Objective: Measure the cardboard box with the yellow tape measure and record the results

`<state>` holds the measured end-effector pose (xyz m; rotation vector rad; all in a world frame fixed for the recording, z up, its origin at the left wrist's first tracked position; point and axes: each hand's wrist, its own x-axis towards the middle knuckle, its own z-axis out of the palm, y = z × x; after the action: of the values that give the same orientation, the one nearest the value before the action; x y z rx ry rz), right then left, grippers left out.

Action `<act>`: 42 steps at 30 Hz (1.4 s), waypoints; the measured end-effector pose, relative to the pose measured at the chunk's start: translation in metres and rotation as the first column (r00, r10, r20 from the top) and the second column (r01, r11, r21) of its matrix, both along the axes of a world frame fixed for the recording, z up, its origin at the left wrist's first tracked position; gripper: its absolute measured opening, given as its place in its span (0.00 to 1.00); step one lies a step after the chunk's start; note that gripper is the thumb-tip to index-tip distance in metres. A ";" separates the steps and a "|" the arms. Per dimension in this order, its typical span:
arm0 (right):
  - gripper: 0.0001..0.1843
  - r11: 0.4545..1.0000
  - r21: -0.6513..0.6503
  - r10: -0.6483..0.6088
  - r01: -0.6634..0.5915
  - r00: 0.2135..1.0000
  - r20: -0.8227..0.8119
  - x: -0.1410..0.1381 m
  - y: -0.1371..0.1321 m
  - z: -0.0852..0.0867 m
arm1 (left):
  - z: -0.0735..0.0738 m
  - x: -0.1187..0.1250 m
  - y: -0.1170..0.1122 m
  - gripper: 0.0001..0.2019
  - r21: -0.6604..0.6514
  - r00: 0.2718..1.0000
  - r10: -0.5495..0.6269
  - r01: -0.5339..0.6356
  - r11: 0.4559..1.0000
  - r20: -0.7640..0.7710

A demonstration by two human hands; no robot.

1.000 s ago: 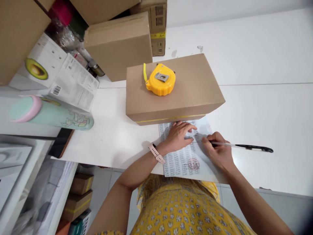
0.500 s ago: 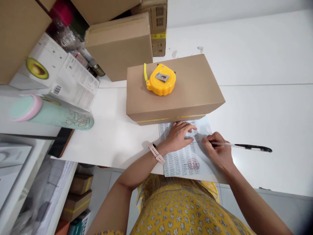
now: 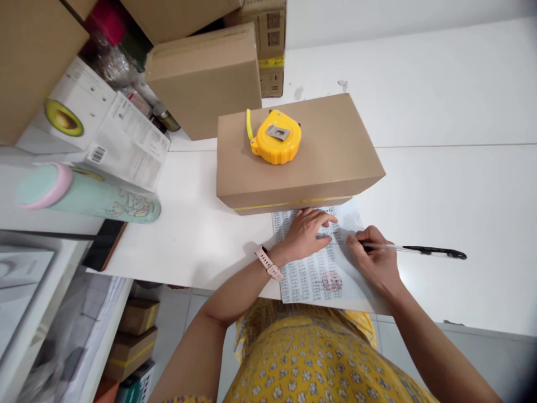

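A printed sheet [image 3: 312, 274] with rows of small text and a red stamp lies at the near edge of the white table [image 3: 440, 196]. My left hand [image 3: 306, 232] rests flat on the sheet, fingers spread, a pale watch strap on its wrist. My right hand [image 3: 375, 260] is closed on a pen [image 3: 419, 250] whose tip touches the sheet and whose black end points right. Just behind the sheet stands a closed cardboard box [image 3: 331, 154] with a yellow tape measure [image 3: 276, 137] on top of it.
More cardboard boxes [image 3: 205, 78] are stacked at the back left. A white carton with an avocado picture [image 3: 84, 120], a mint and pink bottle [image 3: 88, 196] and a dark phone [image 3: 104, 243] sit at the left. Small boxes [image 3: 134, 336] stand on the floor below.
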<state>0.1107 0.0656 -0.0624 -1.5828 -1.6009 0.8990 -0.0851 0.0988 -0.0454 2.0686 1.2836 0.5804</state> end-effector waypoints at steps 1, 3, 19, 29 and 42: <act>0.14 1.000 -0.001 0.003 -0.003 1.000 -0.005 0.000 0.000 0.000 | 0.000 0.000 0.000 0.16 0.000 1.000 0.000 0.000 1.000 0.000; 0.14 1.000 0.002 0.004 -0.004 1.000 -0.013 0.000 0.000 0.000 | 0.000 0.000 0.000 0.17 0.000 1.000 0.000 0.000 1.000 0.001; 0.13 1.000 -0.002 -0.019 0.019 1.000 0.021 -0.001 0.000 0.003 | -0.003 0.000 0.001 0.16 -0.022 1.000 -0.002 0.003 1.000 0.011; 0.14 1.000 0.008 -0.020 0.020 1.000 0.015 0.001 0.000 0.000 | -0.003 0.001 0.000 0.17 -0.033 1.000 0.011 -0.010 0.999 0.028; 0.16 0.945 0.324 -0.163 0.047 0.925 0.343 -0.004 0.012 -0.004 | 0.015 -0.001 -0.008 0.14 0.032 0.995 0.038 -0.041 0.999 0.098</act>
<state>0.1067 0.0777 -0.0663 -1.6526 -1.7839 0.2775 -0.0865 0.0903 -0.0308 2.0203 1.2690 0.7158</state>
